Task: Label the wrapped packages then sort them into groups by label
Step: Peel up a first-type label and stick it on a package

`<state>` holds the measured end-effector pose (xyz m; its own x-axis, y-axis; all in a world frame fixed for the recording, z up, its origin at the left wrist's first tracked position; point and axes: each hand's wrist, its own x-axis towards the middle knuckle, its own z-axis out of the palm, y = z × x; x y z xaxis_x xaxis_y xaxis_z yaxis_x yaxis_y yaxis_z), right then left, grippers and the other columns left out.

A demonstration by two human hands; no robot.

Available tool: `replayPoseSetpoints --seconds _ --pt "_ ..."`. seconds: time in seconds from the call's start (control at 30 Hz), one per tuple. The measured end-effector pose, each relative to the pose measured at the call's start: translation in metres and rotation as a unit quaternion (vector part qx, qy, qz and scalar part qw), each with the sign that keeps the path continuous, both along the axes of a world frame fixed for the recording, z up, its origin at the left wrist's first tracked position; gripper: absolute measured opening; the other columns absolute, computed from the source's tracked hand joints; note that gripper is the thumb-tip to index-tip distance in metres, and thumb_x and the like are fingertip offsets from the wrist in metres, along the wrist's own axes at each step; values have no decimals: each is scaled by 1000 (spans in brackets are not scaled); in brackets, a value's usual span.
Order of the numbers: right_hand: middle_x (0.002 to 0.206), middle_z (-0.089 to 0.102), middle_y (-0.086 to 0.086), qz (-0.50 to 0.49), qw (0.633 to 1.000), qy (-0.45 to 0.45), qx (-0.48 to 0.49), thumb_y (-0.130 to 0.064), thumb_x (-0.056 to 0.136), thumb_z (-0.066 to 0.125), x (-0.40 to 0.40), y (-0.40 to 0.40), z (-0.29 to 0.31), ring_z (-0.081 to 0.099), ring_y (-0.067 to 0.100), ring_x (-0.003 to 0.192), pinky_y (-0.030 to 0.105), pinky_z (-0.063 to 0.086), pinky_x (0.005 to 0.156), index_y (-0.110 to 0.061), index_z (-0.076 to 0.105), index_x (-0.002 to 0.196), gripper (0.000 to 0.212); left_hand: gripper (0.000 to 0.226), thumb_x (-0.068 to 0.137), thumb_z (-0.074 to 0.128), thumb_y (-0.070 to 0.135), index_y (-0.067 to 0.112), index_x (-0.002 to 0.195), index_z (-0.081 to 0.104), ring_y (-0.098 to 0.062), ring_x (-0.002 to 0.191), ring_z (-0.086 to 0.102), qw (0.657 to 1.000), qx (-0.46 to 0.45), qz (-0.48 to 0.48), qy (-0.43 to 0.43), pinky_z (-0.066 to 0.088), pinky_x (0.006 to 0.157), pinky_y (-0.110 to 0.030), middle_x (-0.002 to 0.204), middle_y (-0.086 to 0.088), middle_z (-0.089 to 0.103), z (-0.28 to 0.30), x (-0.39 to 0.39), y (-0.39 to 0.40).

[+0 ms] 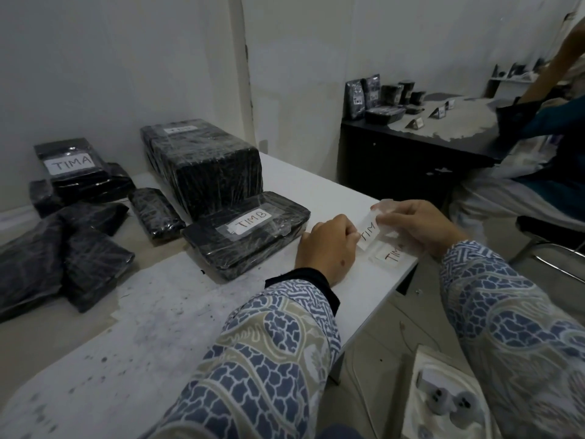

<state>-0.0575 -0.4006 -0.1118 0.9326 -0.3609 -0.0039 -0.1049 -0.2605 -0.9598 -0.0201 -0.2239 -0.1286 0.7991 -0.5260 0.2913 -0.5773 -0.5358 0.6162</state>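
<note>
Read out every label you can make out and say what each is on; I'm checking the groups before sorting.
"TIMA": white label on the wrapped package far left.
"TIMB": label on the flat package near the hands.
"TIM": paper label held between the left hand and right hand; the rest is hidden.
"TIM": label on the table; its end is covered.
Unreadable: label on the big block, tags on the black desk's packages.

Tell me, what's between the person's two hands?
In the head view, a white paper label reading "TIM", pinched between the left hand and right hand.
</note>
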Motion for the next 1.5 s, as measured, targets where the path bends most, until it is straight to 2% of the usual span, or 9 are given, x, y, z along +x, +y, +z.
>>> replayPoseSetpoints --seconds 0.17,0.3,0.47,0.63,0.8,1.0,1.07,1.23,1.5 --pt "109 68 21 12 998 6 62 -10 79 66 -3 1 6 67 31 84 43 54 81 1 68 83 11 13 94 48 26 20 83 47 -20 82 53 996 -89 -10 17 42 71 -33 86 0 59 0 -4 2" --pt "85 73 14 29 996 -10 82 -11 82 63 -3 14 11 65 28 74 32 56 65 -2 68 79 10 10 92 52 21 17 82 51 -16 76 51 981 -182 3 67 44 70 -30 78 5 54 4 -6 13" --pt "78 71 1 48 996 -22 65 -13 84 62 4 40 24 59 19 82 34 39 78 -15 68 70 15 17 89 56 19 22 73 52 -11 67 50 966 -205 -30 157 44 63 -23 72 6 55 29 -8 47" --pt "74 68 0 92 994 -50 41 -11 84 62 20 95 46 57 12 72 28 36 65 -16 65 71 15 9 88 60 14 13 79 58 -2 61 48 974 -210 15 81 38 49 -6 71 7 54 48 -1 100" --pt "59 63 -3 134 987 -92 1 -9 83 66 35 170 58 54 11 57 18 42 48 -13 67 72 12 8 88 62 18 12 83 62 -5 62 51 963 -237 122 25 42 55 -15 70 5 57 40 10 166" --pt "72 65 1 193 974 -112 -35 -11 89 61 43 259 61 59 -2 51 9 43 46 -4 65 84 9 11 90 58 21 11 88 63 -20 77 62 951 -227 208 -3 53 68 -32 89 -5 67 32 14 246" --pt "69 63 1 198 973 -118 -17 -10 89 61 49 287 57 58 -1 52 8 44 46 -3 64 84 9 11 91 55 21 15 99 60 -16 81 58 952 -191 237 -23 52 67 -25 98 -3 62 28 11 270" --pt "65 58 6 186 976 -95 57 -8 89 59 65 343 45 48 6 46 14 37 42 -3 63 76 15 54 85 60 31 28 135 39 -25 118 45 944 -21 307 -124 40 98 -46 127 -2 50 14 4 322" --pt "67 58 4 157 977 -105 103 -9 86 61 86 380 31 52 9 59 17 45 55 -9 60 69 17 104 68 55 73 30 146 0 -33 143 11 900 73 429 3 19 112 -54 155 -7 14 -1 16 348"
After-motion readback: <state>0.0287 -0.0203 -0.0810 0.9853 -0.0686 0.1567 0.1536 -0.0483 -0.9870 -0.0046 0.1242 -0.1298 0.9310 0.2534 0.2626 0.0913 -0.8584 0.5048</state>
